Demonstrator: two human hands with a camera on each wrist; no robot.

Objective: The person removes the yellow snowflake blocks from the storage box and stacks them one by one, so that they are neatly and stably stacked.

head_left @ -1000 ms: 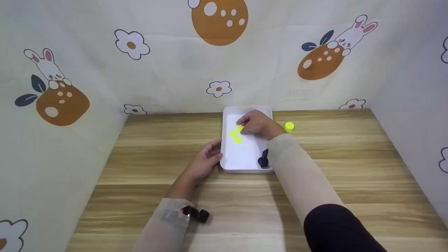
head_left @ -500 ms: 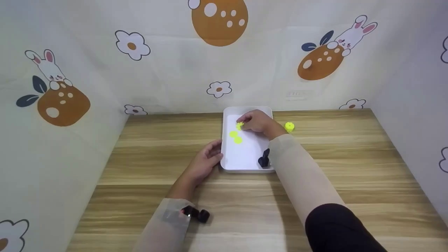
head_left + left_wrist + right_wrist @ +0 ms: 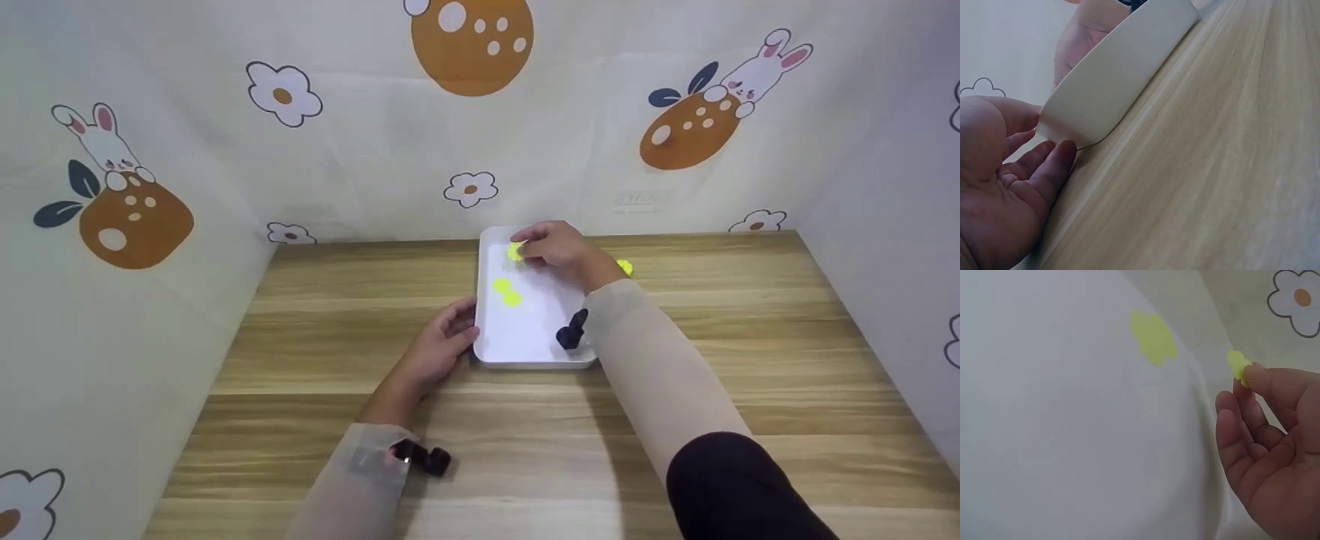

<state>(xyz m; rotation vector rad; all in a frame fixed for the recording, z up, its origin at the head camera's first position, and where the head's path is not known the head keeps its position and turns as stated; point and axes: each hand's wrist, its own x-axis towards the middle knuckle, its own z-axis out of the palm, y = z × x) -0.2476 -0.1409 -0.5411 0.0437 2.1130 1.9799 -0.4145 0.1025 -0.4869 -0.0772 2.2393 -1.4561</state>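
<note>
A white tray (image 3: pixel 529 330) lies on the wooden table. In the head view, my right hand (image 3: pixel 561 244) is over its far end and pinches a small yellow notched disc (image 3: pixel 1237 364) between thumb and finger; the right wrist view shows this pinch closely. Two more yellow discs (image 3: pixel 507 292) lie flat inside the tray, side by side, left of its middle. My left hand (image 3: pixel 441 343) rests against the tray's left outer wall. In the left wrist view, the fingertips (image 3: pixel 1066 153) of that hand touch the tray's side, fingers loosely bent and not wrapped round it.
A yellow notched piece (image 3: pixel 626 268) stands on the table right of the tray, partly hidden by my right forearm. Small black cameras hang from both wrists, the right camera (image 3: pixel 571 330) over the tray. A patterned cloth wall (image 3: pixel 375 150) borders the table behind.
My right hand first touches the discs in the tray, then lifts one off and carries it toward the far end. Two discs stay where they lie. The left hand has not moved.
</note>
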